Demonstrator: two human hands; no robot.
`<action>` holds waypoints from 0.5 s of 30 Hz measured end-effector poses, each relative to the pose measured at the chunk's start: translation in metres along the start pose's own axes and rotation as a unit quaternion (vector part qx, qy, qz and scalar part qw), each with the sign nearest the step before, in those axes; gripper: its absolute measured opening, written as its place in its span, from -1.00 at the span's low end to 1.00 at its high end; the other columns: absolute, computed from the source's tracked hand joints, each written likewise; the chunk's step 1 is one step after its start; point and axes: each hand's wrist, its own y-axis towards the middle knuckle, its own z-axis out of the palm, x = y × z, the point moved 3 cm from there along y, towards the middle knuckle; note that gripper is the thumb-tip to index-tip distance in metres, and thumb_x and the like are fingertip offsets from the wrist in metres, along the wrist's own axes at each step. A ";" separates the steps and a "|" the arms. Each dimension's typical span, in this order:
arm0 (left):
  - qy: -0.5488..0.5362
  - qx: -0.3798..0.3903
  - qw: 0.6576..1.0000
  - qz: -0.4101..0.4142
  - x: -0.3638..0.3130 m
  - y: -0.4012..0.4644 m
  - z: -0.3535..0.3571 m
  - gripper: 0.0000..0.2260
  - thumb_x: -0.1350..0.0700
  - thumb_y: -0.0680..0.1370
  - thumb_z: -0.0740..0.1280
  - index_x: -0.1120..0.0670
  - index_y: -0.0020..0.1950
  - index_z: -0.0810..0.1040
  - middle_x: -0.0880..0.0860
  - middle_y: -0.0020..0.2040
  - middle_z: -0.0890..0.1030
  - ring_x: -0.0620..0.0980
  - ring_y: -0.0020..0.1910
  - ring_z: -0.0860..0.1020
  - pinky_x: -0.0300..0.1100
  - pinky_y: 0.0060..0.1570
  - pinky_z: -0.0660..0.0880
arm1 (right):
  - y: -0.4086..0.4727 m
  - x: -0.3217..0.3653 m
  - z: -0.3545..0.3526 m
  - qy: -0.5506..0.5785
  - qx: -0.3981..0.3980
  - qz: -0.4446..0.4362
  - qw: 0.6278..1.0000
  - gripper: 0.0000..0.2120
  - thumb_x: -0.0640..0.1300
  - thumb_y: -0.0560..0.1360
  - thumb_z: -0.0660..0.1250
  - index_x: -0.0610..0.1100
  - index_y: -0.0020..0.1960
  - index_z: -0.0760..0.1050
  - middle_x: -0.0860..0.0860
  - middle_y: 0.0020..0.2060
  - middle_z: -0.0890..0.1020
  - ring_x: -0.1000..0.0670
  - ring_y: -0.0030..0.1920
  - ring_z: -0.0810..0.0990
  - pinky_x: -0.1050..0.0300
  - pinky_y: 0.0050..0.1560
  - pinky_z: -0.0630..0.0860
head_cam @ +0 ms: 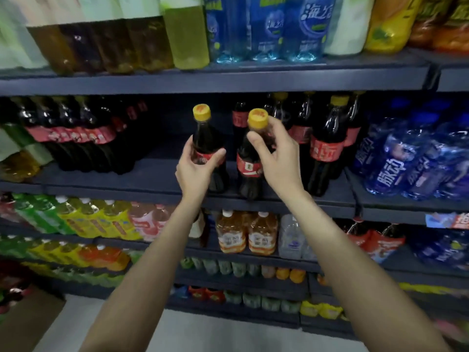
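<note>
Two dark cola bottles with yellow caps and red labels stand at the front of a dark store shelf (157,179). My left hand (194,168) grips the left bottle (206,138) round its middle, at the label. My right hand (276,156) holds the right bottle (250,171) by its neck, fingers curled just below the cap; this bottle leans slightly left. Both bottle bases seem to touch the shelf board.
More cola bottles (327,146) stand right behind, and a shrink-wrapped cola pack (83,138) sits at left. Blue bottle packs (411,166) fill the right. Above is a shelf (228,80) of tea and blue drinks; below are orange drinks (246,235).
</note>
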 end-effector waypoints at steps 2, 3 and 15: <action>-0.009 0.032 0.999 0.003 0.009 0.026 0.004 -0.35 -0.20 0.33 0.50 -0.04 0.36 0.44 -0.15 0.11 0.61 -0.23 0.07 0.55 -0.25 0.18 0.46 | 0.013 -0.009 0.022 -0.030 -0.017 0.018 0.999 -0.68 -0.07 0.55 0.31 -0.19 0.24 0.47 0.05 0.09 0.61 0.13 0.12 0.55 0.37 0.12 0.41; -0.010 0.046 0.999 0.007 0.013 0.036 0.007 -0.35 -0.21 0.33 0.49 -0.05 0.36 0.44 -0.15 0.11 0.61 -0.24 0.06 0.55 -0.29 0.16 0.45 | 0.018 -0.014 0.031 -0.047 -0.026 0.026 0.998 -0.68 -0.06 0.55 0.31 -0.19 0.25 0.47 0.03 0.10 0.62 0.11 0.13 0.56 0.35 0.13 0.42; -0.002 0.123 0.992 0.025 0.038 0.109 0.046 -0.32 -0.26 0.36 0.44 -0.08 0.41 0.37 -0.01 0.16 0.62 -0.01 0.16 0.57 -0.06 0.18 0.49 | 0.037 -0.036 0.075 -0.406 -0.069 0.055 0.909 -0.42 0.15 0.52 0.27 -0.36 0.23 0.38 -0.26 0.05 0.52 -0.23 0.05 0.47 -0.05 0.06 0.43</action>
